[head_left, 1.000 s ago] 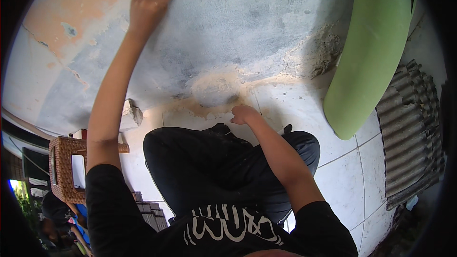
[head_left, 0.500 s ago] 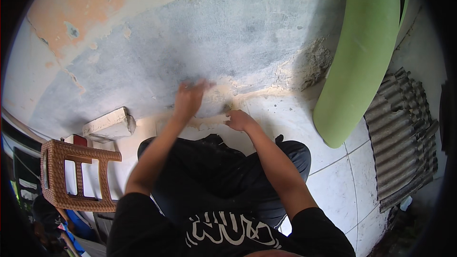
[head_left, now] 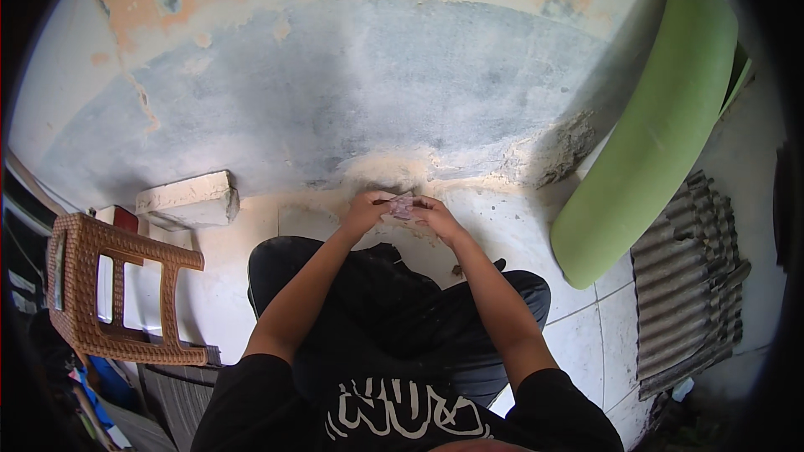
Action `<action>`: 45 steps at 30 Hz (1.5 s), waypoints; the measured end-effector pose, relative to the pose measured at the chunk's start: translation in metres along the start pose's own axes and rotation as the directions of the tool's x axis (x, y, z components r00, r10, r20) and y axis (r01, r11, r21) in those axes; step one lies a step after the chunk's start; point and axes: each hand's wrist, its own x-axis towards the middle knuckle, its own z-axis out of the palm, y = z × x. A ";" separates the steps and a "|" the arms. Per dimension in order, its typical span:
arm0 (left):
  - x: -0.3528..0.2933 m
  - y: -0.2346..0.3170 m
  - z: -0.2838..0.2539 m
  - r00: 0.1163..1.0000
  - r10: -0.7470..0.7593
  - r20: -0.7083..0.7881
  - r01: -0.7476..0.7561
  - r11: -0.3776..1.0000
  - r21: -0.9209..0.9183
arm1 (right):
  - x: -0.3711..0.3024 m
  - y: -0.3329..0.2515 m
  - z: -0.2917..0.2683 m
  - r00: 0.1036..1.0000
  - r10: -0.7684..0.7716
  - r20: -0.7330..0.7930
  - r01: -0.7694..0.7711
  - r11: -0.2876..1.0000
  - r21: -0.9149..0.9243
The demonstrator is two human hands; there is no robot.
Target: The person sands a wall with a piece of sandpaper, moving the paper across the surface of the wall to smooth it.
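Above my crossed legs, my left hand [head_left: 363, 211] and my right hand [head_left: 437, 219] come together near the foot of the wall. Between their fingers they hold a small, crumpled, pinkish-purple sheet [head_left: 403, 206]; whether it is paper, cloth or plastic I cannot tell. The fingers of both hands are closed on its opposite sides. Just beyond the hands, the wall [head_left: 335, 92] has a grey, worn patch with rough, crumbled plaster along its base.
A pale block [head_left: 188, 202] lies against the wall at left, near a brown woven-pattern plastic stool [head_left: 117, 285] on its side. A long green curved panel [head_left: 653, 125] leans at right. Beside it are grey corrugated sheets [head_left: 688, 293] on white floor tiles [head_left: 578, 351].
My left hand, raised and blurred by the wall before, has come down beside the right. A pinkish-purple sheet now shows between both hands. The whole view has shifted slightly.
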 end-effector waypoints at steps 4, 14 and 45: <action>0.000 -0.006 0.007 0.995 -0.046 0.088 0.052 0.997 -0.063 | -0.003 0.005 0.000 0.990 -0.109 0.091 0.071 0.934 0.350; 0.004 -0.012 0.018 0.996 0.019 0.089 -0.020 1.000 0.010 | -0.010 0.012 -0.021 0.953 -0.300 -0.037 0.277 0.917 -0.288; -0.009 -0.027 0.032 0.857 -0.266 0.441 -0.201 0.615 0.762 | 0.006 -0.353 -0.069 -0.282 -0.940 0.189 -0.096 -0.168 -0.981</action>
